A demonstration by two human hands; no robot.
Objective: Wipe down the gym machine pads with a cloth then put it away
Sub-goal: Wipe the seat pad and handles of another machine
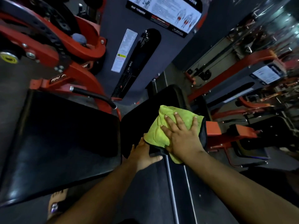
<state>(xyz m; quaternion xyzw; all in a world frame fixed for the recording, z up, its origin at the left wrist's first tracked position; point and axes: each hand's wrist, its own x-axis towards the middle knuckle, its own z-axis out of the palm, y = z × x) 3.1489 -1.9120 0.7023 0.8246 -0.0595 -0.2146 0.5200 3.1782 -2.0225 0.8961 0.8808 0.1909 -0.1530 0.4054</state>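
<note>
Mid-wipe, the right hand point(182, 136) presses the green cloth point(168, 125) flat, fingers spread, on the small black pad point(155, 104) while the left hand point(142, 155) steadies its six o'clock edge (grip unclear), leaving the large pad point(64, 135) at nine o'clock and stowing seemingly undone.

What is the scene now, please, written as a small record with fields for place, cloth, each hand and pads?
place: gym, red-framed machine with black pads
cloth: yellow-green cloth, bunched, lying on the smaller pad
right hand: right hand pressed flat on the cloth, fingers spread and straight
left hand: left hand at the near edge of the smaller pad, just below the cloth
large pad: large pad to the left, nothing touching it
instruction placard: instruction placard on the grey weight-stack cover above
</note>
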